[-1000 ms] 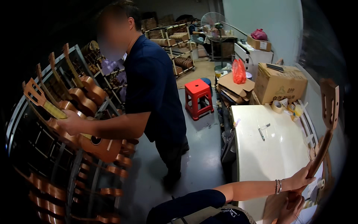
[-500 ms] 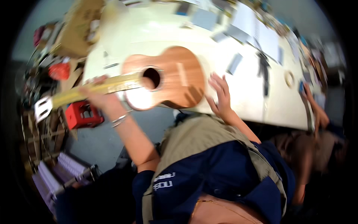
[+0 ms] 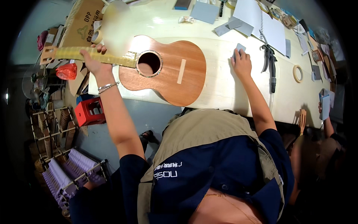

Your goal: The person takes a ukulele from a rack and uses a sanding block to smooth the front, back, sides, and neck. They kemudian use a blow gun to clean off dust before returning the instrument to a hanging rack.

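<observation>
An unstrung wooden ukulele (image 3: 175, 59) lies on the white table with its round sound hole facing up and a pale bridge strip on its top. Yellowish tape covers the fingerboard, and the slotted headstock points left past the table edge. My left hand (image 3: 97, 61) is closed around the neck, thumb on the near side and fingertips showing on the far side. Away to the right of the body, my right hand (image 3: 243, 65) grips a small grey sanding block (image 3: 241, 47) on the tabletop; the fingers cover part of it.
Right of my right hand lie a black clamp (image 3: 269, 61) and a tape roll (image 3: 298, 73). Grey abrasive sheets (image 3: 205, 13) and a spiral notebook (image 3: 272, 33) sit at the back. A red stool (image 3: 89, 112) stands lower left. A co-worker's hand (image 3: 320, 107) holds a bluish block at far right.
My right hand has moved up and right from beside the ukulele and taken hold of the sanding block. The headstock has risen, and the neck is still in my left hand.
</observation>
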`<action>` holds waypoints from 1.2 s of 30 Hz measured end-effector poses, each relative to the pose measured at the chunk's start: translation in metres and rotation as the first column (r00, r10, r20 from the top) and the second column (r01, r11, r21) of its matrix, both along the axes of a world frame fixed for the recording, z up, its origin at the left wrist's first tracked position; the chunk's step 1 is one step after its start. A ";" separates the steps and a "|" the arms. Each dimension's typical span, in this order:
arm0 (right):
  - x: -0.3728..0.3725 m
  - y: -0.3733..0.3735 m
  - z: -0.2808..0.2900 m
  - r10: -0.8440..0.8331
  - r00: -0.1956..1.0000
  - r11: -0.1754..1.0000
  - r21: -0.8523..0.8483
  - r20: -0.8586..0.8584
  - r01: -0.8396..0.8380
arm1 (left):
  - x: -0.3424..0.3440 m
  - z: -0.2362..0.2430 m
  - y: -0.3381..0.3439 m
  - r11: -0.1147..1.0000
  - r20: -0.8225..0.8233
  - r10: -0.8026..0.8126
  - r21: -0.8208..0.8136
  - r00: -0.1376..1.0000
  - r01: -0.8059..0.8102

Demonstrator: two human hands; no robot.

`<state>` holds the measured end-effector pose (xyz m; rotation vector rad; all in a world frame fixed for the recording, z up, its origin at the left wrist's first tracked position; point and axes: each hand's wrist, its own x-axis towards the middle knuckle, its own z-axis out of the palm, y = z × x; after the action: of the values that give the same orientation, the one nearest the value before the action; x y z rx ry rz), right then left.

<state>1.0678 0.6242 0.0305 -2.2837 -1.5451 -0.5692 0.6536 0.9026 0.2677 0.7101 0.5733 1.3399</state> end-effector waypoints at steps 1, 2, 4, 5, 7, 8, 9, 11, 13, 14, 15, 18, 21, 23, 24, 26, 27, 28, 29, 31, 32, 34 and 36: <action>0.005 0.007 0.004 0.019 0.992 0.996 0.080 0.126 -0.029 | 0.000 0.002 0.004 0.997 0.061 -0.077 -0.016 0.995 0.078; -0.001 0.013 0.016 -0.004 0.999 0.998 0.068 -0.050 0.007 | 0.001 0.003 0.004 0.987 0.122 -0.155 -0.030 0.980 0.159; -0.023 0.023 0.045 -0.061 0.920 0.997 0.018 -0.386 0.074 | 0.013 0.010 0.002 0.992 0.061 -0.092 -0.086 0.994 0.097; -0.045 0.027 0.061 0.172 0.913 0.945 0.324 -0.370 -0.047 | 0.025 0.013 -0.001 0.991 0.031 -0.067 -0.116 0.997 0.070; -0.085 0.029 0.089 0.515 0.800 0.806 0.491 -0.307 -0.331 | 0.050 0.014 -0.008 0.992 -0.104 -0.009 -0.125 0.995 -0.004; -0.106 0.028 0.102 0.617 0.717 0.769 0.443 -0.326 -0.461 | 0.058 0.015 -0.012 0.991 -0.177 0.020 -0.129 0.984 -0.043; -0.123 0.029 0.110 0.695 0.665 0.709 0.414 -0.272 -0.571 | 0.063 0.012 -0.010 0.985 -0.200 0.010 -0.169 0.980 -0.045; -0.142 0.035 0.105 0.740 0.633 0.669 0.340 -0.226 -0.661 | 0.053 -0.007 0.009 0.973 -0.090 -0.106 -0.213 0.990 0.085; -0.148 0.036 0.100 0.736 0.633 0.676 0.329 -0.241 -0.660 | 0.058 -0.010 0.008 0.962 -0.072 -0.074 -0.270 0.995 0.051; -0.148 0.033 0.103 0.730 0.630 0.682 0.334 -0.263 -0.651 | 0.059 -0.012 0.008 0.962 -0.068 -0.076 -0.267 0.995 0.055; -0.146 0.031 0.106 0.725 0.627 0.688 0.338 -0.285 -0.642 | 0.058 -0.015 0.008 0.963 -0.064 -0.079 -0.264 0.995 0.059; -0.138 0.033 0.112 0.750 0.590 0.661 0.344 -0.298 -0.667 | 0.059 -0.012 0.006 0.969 -0.085 -0.100 -0.236 0.991 0.077; -0.117 0.040 0.111 0.783 0.551 0.620 0.293 -0.289 -0.728 | 0.067 -0.005 0.002 0.971 -0.096 -0.119 -0.219 0.988 0.096; -0.113 0.038 0.111 0.751 0.587 0.656 0.242 -0.301 -0.715 | 0.070 0.001 -0.002 0.971 -0.099 -0.136 -0.212 0.986 0.112; -0.116 0.032 0.114 0.716 0.628 0.694 0.216 -0.304 -0.686 | 0.071 0.005 -0.005 0.970 -0.099 -0.148 -0.208 0.984 0.125; -0.120 0.020 0.117 0.635 0.708 0.769 0.166 -0.309 -0.617 | 0.071 0.013 -0.010 0.964 -0.069 -0.223 -0.166 0.972 0.210; -0.121 0.018 0.113 0.629 0.702 0.769 0.133 -0.335 -0.625 | 0.067 0.019 -0.015 0.953 -0.042 -0.284 -0.124 0.958 0.277; -0.123 0.018 0.111 0.637 0.706 0.768 0.164 -0.310 -0.620 | 0.066 0.024 -0.016 0.935 -0.018 -0.348 -0.081 0.937 0.346; -0.125 0.019 0.109 0.644 0.710 0.764 0.196 -0.284 -0.615 | 0.062 0.024 -0.008 0.881 0.097 -0.468 -0.023 0.878 0.472; -0.127 0.023 0.102 0.678 0.693 0.735 0.232 -0.246 -0.637 | 0.065 0.029 -0.011 0.804 0.137 -0.594 0.070 0.792 0.591; -0.125 0.026 0.102 0.693 0.668 0.721 0.258 -0.271 -0.643 | 0.067 0.032 -0.013 0.759 0.153 -0.651 0.115 0.744 0.641; -0.125 0.034 0.099 0.727 0.607 0.686 0.309 -0.321 -0.659 | 0.073 0.035 -0.017 0.851 0.103 -0.523 0.015 0.846 0.525; -0.123 0.044 0.100 0.733 0.589 0.675 0.259 -0.339 -0.691 | 0.071 0.031 -0.012 0.889 0.077 -0.454 -0.029 0.888 0.457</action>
<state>0.9446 0.6677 0.1305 -1.3542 -1.9352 0.0787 0.7245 0.8910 0.2982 0.7051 0.3505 0.9032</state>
